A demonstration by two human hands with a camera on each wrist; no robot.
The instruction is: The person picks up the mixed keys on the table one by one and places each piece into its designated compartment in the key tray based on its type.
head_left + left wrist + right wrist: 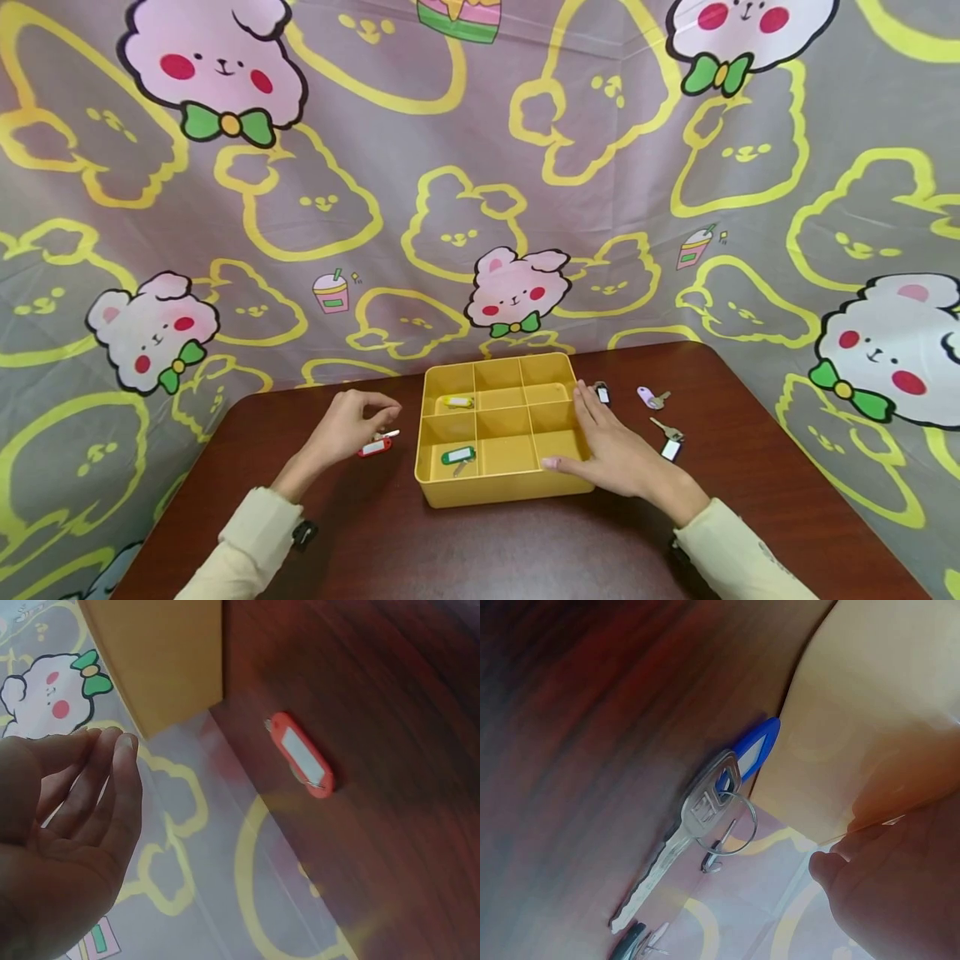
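A yellow divided box (504, 492) stands on the table. A yellow key tag (457, 402) lies in its back left compartment, a green key tag (458, 455) with a key in the front left one. My left hand (347, 427) hovers left of the box, fingers loosely bent and nothing visible between them. Beneath it, a red key tag (302, 755) with a white label lies on the table. My right hand (618, 454) rests against the box's right side, fingers straight along the wall, thumb over the front right rim.
Right of the box lie a dark-tagged key (602, 393), a lilac key tag (646, 397) with its key, and another key (667, 431) with a dark tag. A blue key tag (759, 750) shows in the right wrist view. A patterned cloth (450, 208) hangs behind the table (465, 554).
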